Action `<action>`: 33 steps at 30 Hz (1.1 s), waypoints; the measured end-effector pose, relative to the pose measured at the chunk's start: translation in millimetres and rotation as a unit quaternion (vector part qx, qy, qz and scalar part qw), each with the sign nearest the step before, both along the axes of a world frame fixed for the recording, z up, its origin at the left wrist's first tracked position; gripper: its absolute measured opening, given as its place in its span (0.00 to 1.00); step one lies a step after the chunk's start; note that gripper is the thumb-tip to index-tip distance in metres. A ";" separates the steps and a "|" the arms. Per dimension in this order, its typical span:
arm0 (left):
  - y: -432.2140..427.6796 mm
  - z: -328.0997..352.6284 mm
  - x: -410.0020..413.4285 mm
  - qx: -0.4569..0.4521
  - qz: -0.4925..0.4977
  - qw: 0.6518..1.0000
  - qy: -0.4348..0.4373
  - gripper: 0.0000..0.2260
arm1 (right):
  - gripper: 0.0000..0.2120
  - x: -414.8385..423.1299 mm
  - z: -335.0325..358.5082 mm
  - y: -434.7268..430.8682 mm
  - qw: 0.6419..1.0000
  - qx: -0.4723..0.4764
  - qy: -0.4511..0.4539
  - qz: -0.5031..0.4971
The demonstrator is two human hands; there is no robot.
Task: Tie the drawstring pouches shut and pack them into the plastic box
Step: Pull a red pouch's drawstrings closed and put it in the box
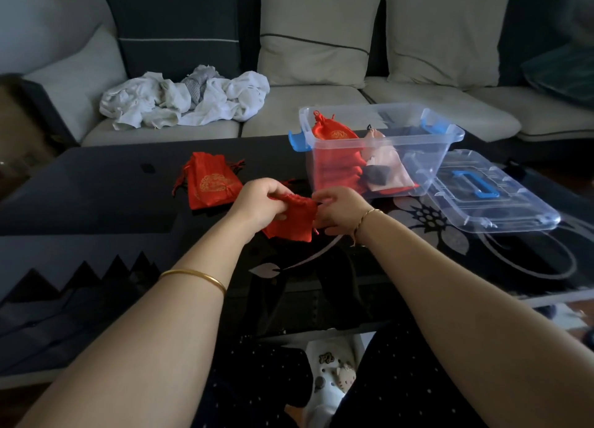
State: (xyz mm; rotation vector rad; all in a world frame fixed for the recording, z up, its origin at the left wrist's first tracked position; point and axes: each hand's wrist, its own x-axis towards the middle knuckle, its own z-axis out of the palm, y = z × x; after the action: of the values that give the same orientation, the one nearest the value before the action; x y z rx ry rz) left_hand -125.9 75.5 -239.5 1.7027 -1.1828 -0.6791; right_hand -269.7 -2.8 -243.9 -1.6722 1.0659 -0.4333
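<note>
Left hand [260, 202]: we see its fingers curled round the gathered mouth of a small red satin drawstring pouch [294, 220], gripping it from the left side. Right hand [340, 212]: its fingertips pinch the right edge of the same mouth; whether they hold fabric or the cord, we cannot tell. The pouch sits directly between the two hands, touching both, and its body hangs down toward us, over the dark glass tabletop [96, 186].

A gold bangle [193, 276] circles the left forearm and a thin gold bracelet [369, 214] the right wrist.

Just left of the left hand, we note a stack of flat red pouches with a gold emblem [212, 185] lying on the tabletop, cords loose.

Beyond the right hand stands the clear plastic box with blue latches [427, 157], uncovered. It contains:
- a closed red emblem pouch [334, 132], at the left end;
- a pale pink pouch [384, 162], near the middle;
- a dark pouch [376, 173], low against the front wall.

The clear lid with a blue handle [491, 196] lies flat just right of the box.

Behind the tabletop, crumpled white cloth [186, 98] rests on a light sofa [321, 116].
</note>
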 end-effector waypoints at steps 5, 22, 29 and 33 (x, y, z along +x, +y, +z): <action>0.2 0.1 1.7 0.005 0.030 0.999 0.035 0.09 | 0.07 0.5 -7.7 4.4 0.997 0.017 0.074 0.031; 14.0 16.2 20.9 0.039 0.076 0.950 -0.299 0.05 | 0.10 -18.6 7.6 -22.6 0.941 -0.288 0.120 -0.130; 16.8 12.2 34.0 0.026 0.119 0.969 -0.213 0.06 | 0.12 -22.3 7.8 -23.9 0.928 -0.302 0.120 -0.181; 17.6 10.2 40.8 0.020 0.168 0.969 -0.181 0.06 | 0.10 -25.2 7.3 -29.4 0.909 -0.318 0.172 -0.205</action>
State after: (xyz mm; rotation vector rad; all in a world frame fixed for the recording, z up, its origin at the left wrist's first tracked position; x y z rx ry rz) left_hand -85.1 93.1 -229.3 2.0576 -1.0844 -0.1883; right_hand -294.9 -32.2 -236.5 -2.1454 1.6792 -0.8500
